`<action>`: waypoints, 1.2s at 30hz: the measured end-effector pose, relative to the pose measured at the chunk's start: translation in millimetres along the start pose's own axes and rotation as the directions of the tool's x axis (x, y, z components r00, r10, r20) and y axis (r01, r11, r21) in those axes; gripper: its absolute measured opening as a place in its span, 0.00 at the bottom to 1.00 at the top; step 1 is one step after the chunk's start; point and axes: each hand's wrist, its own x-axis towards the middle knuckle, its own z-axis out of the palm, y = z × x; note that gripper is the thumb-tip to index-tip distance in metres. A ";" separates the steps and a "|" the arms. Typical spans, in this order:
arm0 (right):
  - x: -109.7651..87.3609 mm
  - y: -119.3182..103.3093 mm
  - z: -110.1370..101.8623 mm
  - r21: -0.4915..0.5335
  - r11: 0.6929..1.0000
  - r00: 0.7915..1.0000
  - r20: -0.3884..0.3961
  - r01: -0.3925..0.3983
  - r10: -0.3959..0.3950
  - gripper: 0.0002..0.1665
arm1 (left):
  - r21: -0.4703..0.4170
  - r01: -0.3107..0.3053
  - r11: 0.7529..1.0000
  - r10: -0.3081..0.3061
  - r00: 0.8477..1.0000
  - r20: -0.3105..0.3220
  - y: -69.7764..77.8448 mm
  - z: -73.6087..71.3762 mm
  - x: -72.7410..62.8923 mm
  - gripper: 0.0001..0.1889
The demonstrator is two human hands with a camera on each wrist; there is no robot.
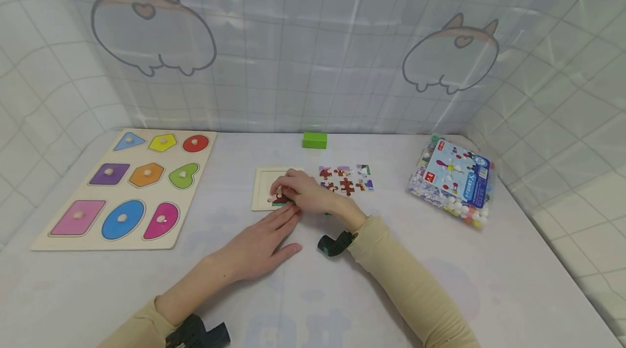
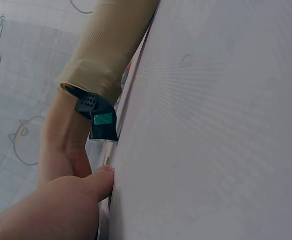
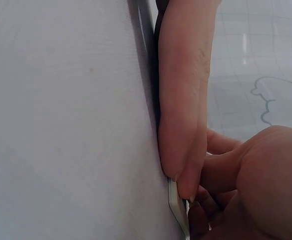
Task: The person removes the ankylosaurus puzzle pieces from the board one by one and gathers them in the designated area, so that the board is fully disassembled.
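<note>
A small pale puzzle tray (image 1: 259, 189) lies flat in the middle of the table, with a few joined jigsaw pieces (image 1: 280, 200) along its lower part. My right hand (image 1: 309, 193) reaches over the tray from the right. Its thumb and fingers are bent together at a jigsaw piece there, mostly hidden under them. Straight fingers of my left hand (image 1: 264, 243) rest on the tray's near right edge, just below the right fingertips. In the right wrist view, the left fingers (image 3: 181, 120) touch the tray's rim (image 3: 174, 200). Loose jigsaw pieces (image 1: 347, 186) lie right of the tray.
On the left lies a wooden shape board (image 1: 117, 179) with colored knobbed shapes. A green block (image 1: 314, 141) stands behind the tray. At the right sits a clear box of beads with a blue label (image 1: 457, 172). Wrist cameras (image 1: 334, 243) hang under both forearms.
</note>
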 end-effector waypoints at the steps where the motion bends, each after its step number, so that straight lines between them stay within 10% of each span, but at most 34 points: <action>1: 0.1 -0.1 0.1 -0.006 1.000 1.000 0.001 -0.002 0.002 0.15 | 0.001 -0.001 1.000 0.001 1.000 -0.002 0.0 0.1 0.0 0.37; 26: 0.4 1.1 3.2 -0.016 0.999 1.000 -0.002 -0.028 0.028 0.13 | -0.006 0.001 1.000 -0.001 1.000 -0.010 0.4 -0.1 -0.2 0.37; 36: 0.7 1.3 1.1 0.142 0.990 0.999 -0.019 0.029 -0.026 0.13 | -0.008 -0.001 1.000 0.000 1.000 -0.011 0.4 0.4 -0.3 0.37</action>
